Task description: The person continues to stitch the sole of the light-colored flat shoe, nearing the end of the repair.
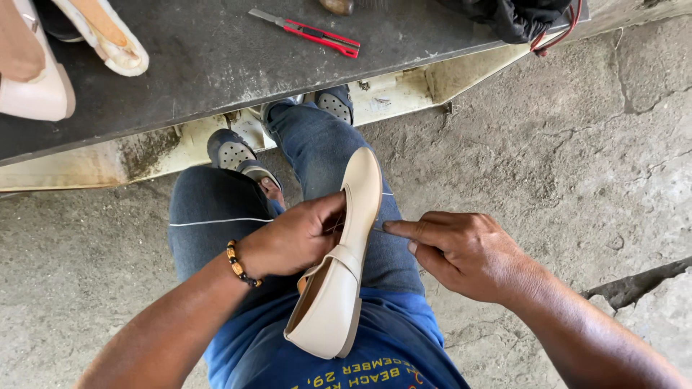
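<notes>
Beige shoe (339,288): left hand (292,238) clasps its middle; right hand (465,252) fingertips pinched at its edge, perhaps on thread.

This looks like a small shoemaking or shoe-repair workshop, rough and informal. A dark, scuffed workbench (216,57) stands on a cracked bare concrete floor (577,158), its pale frame stained and chipped below the top. On the bench lie a red utility knife (310,32) and unfinished cream shoes (43,65) (one with its insole showing), beside a black bag (512,18). The seated person works a cream flat shoe (339,266) over the lap rather than at a proper station
</notes>
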